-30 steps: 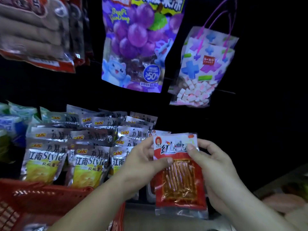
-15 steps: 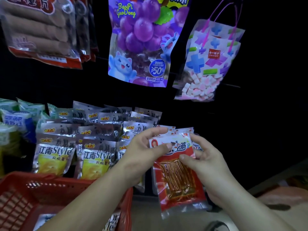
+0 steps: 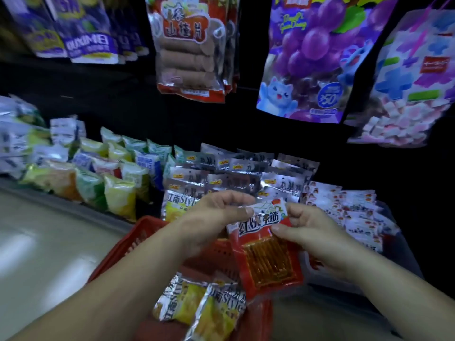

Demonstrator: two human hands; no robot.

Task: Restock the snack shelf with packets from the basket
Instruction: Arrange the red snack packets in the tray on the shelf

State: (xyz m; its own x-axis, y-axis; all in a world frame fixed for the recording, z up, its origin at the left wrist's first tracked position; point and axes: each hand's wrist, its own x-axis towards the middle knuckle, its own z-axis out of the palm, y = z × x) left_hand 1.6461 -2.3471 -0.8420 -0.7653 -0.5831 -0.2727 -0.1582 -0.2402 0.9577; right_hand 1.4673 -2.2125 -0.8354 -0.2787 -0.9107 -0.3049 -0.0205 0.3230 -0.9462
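A red snack packet is held above the red basket, its top pinched in the grip of both the left hand and right hand. Yellow-and-silver packets are seen inside the basket, near the stocked shelf.

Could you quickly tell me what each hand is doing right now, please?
Left hand: pinches the top left edge of the red packet.
Right hand: pinches the same packet's top right corner.
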